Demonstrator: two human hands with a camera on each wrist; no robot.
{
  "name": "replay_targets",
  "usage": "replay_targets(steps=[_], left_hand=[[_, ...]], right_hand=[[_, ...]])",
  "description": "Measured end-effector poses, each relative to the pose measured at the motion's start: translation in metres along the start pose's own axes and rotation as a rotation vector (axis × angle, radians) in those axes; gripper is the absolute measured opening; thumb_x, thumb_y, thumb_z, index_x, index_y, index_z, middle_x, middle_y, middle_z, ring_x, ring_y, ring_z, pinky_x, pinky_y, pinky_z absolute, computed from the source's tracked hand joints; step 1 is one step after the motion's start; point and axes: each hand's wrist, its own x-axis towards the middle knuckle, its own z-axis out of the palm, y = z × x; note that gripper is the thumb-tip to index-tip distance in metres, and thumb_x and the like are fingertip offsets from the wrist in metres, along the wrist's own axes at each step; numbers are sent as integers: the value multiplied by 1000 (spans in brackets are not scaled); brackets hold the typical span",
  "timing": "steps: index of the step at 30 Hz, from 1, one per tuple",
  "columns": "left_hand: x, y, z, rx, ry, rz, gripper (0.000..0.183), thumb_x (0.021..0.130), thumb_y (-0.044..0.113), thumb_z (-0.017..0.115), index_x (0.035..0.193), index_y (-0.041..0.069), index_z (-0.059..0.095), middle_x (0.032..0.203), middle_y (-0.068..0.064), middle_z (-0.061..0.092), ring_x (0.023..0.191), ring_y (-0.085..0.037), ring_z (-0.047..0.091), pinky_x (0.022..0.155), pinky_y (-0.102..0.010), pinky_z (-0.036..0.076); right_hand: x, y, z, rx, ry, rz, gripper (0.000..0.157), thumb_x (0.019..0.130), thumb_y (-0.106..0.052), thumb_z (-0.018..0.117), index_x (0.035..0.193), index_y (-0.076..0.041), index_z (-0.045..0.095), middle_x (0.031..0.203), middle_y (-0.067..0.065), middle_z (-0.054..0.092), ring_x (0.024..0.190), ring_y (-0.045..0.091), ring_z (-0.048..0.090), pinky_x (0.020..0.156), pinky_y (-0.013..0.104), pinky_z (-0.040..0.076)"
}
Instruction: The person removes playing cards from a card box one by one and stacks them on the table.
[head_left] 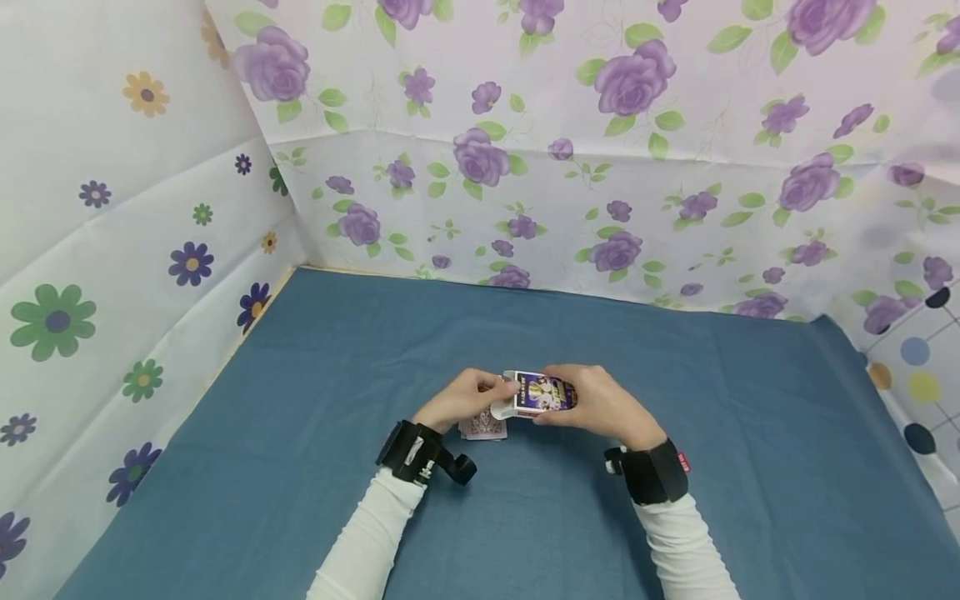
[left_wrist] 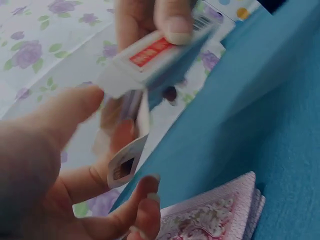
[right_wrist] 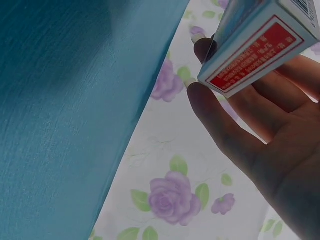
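A small playing-card box (head_left: 546, 393) with a purple picture on its front is held between both hands above the table. My right hand (head_left: 603, 407) grips its right end, thumb and fingers on opposite sides. At the opened left end, my left hand (head_left: 461, 398) pinches the mouth; in the left wrist view one fingertip reaches inside, by the hanging flap (left_wrist: 131, 161). How full the box is cannot be told. Beneath the left hand lies a stack of playing cards (head_left: 483, 427), pink patterned backs up. The right wrist view shows the box's red printed label (right_wrist: 252, 55).
A blue cloth (head_left: 525, 517) covers the table. White sheets with purple roses (head_left: 480, 158) stand along the back, and a flowered sheet (head_left: 142, 333) runs along the left. A dotted sheet (head_left: 918, 383) borders the right side. Both wrists wear black camera straps (head_left: 656, 472).
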Motion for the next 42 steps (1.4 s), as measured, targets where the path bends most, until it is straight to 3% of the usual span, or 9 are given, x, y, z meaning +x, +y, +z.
replay_targets(steps=[4, 10, 19, 24, 28, 32, 36, 39, 42], left_hand=[[0, -1, 2, -10, 28, 11, 30, 95, 29, 63, 88, 2, 74, 65, 4, 50, 56, -11, 34, 56, -25, 30], [-2, -1, 2, -36, 48, -1, 24, 94, 24, 65, 96, 2, 74, 80, 1, 63, 61, -11, 43, 57, -26, 35], [-8, 15, 4, -19, 87, -12, 18, 91, 12, 65, 90, -3, 74, 79, -4, 65, 58, -11, 44, 55, -25, 36], [-11, 18, 1, -69, 107, -26, 18, 88, 16, 70, 88, -2, 76, 72, -1, 63, 56, -12, 40, 56, -28, 34], [-11, 19, -3, -89, 117, -23, 22, 89, 21, 70, 82, 0, 74, 63, 4, 52, 55, -13, 34, 56, -27, 31], [-10, 17, -5, -77, 75, 23, 24, 92, 23, 67, 85, 1, 72, 65, -2, 49, 58, -15, 36, 59, -28, 32], [-7, 15, -2, -45, 16, 70, 26, 96, 24, 62, 77, 5, 63, 67, -1, 44, 60, -16, 37, 61, -28, 33], [-5, 14, 1, -43, 17, 73, 25, 96, 21, 61, 77, 5, 60, 69, 3, 44, 60, -14, 37, 60, -26, 33], [-6, 15, 1, -77, 44, 54, 16, 94, 16, 64, 90, 1, 68, 75, 2, 53, 65, -16, 43, 62, -27, 37]], right_hand=[[0, -1, 1, -19, 7, -5, 63, 77, -40, 80, 127, -6, 61, 111, 7, 68, 86, 8, 62, 71, 24, 50], [-2, -3, -1, -32, 23, 0, 63, 78, -41, 80, 128, -8, 60, 113, 6, 67, 86, 9, 60, 71, 25, 49], [-3, -9, -4, -56, 65, -32, 61, 78, -40, 80, 127, -8, 61, 114, 6, 67, 88, 10, 59, 71, 25, 49], [-4, -9, -7, -52, 68, -14, 63, 77, -37, 81, 128, -7, 60, 116, 8, 67, 89, 12, 60, 73, 27, 50], [-4, -6, -8, -33, 66, 2, 65, 78, -39, 81, 130, -6, 59, 117, 9, 67, 87, 10, 60, 72, 26, 49], [-4, -4, -9, -23, 67, 3, 64, 78, -39, 80, 129, -6, 60, 116, 9, 67, 85, 10, 59, 70, 25, 49], [-4, -5, -10, -21, 66, -6, 64, 78, -39, 80, 129, -7, 60, 116, 8, 67, 84, 9, 60, 70, 24, 49], [-3, -5, -9, -18, 66, -13, 64, 79, -39, 80, 130, -7, 60, 116, 9, 67, 84, 9, 60, 70, 25, 49], [-3, -4, -8, -17, 62, -8, 64, 78, -40, 80, 130, -7, 60, 117, 9, 67, 84, 9, 60, 70, 25, 49]])
